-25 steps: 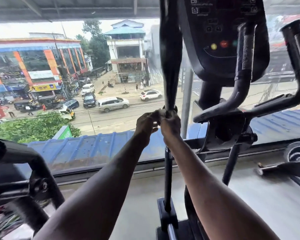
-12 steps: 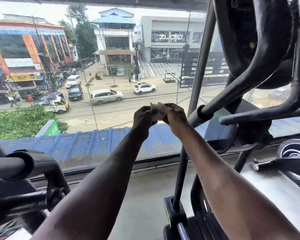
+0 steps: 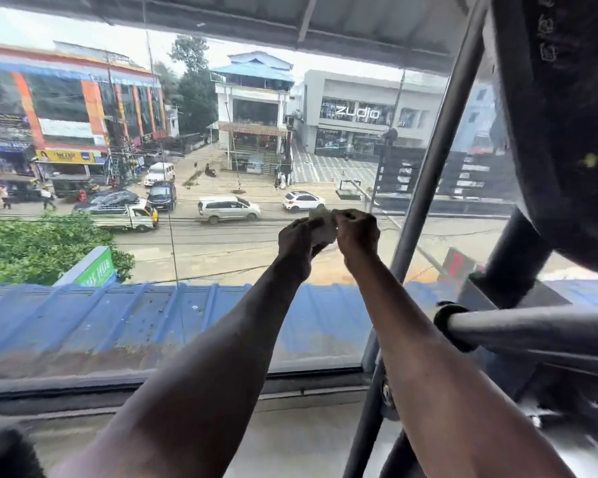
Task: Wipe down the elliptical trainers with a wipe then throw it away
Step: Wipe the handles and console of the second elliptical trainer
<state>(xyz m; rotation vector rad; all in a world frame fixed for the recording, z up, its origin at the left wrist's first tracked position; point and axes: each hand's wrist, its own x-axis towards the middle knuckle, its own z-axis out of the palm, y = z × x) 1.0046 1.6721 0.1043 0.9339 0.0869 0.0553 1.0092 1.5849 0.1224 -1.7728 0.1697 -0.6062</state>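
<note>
Folding the wipe (image 3: 322,226) looks like the step in hand: the small pale sheet sits bunched between both fists, held up in front of the window (image 3: 187,201) and clear of the machine. The left hand (image 3: 299,241) grips its left part with curled fingers, and the right hand (image 3: 357,232) pinches its right part, the two hands nearly touching. To do this well, I judge the person should turn a clean face outward, keep a firm hold with one hand and smooth with the other, so the sheet neither tears nor drops to the floor. A flat pad would wrap better around a bar than a crumpled ball.

Just right of the hands runs the slanted grey upright bar (image 3: 428,188) of the elliptical trainer (image 3: 567,150), and lower right its horizontal handlebar (image 3: 532,327) with a dark collar. The dark console housing fills the upper right corner. Which parts are already wiped cannot be told.

Against the frame half a second back, the hands hold much the same pose with the wipe between them, but the view has swung left and up, so more street shows and less of the machine. A full second back, the hands were closed around a dark vertical post at the centre; now they are off it, and the wipe is free in the air.
</note>
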